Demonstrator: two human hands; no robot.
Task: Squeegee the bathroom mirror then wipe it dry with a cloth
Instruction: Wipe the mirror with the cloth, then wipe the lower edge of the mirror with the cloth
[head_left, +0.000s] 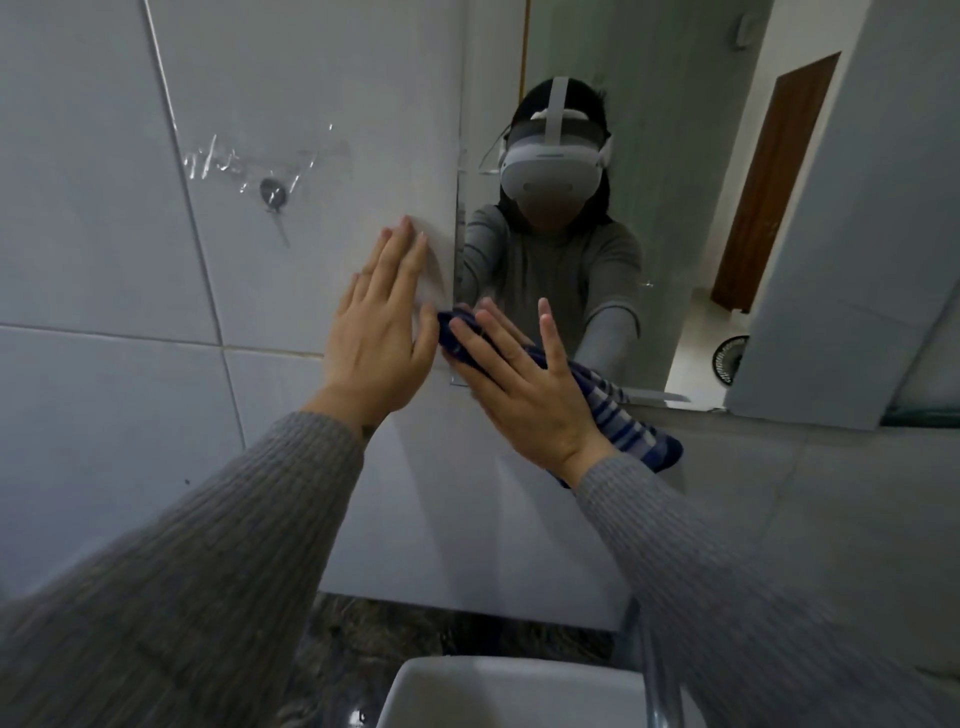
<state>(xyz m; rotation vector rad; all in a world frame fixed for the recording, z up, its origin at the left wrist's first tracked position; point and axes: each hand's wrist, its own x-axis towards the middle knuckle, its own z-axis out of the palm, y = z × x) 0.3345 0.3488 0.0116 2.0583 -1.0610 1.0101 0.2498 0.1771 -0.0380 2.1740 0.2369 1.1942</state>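
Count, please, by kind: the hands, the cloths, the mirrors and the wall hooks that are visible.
Hands: 2, the left hand and the right hand
Cloths: 1, the striped blue cloth
Mirrors: 1, the mirror
Wall hooks: 1, the hook
Total: 5

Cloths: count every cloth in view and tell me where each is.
1. A blue-and-white striped cloth is pressed under the right hand at the mirror's lower left corner. None other visible; some may be out of frame.
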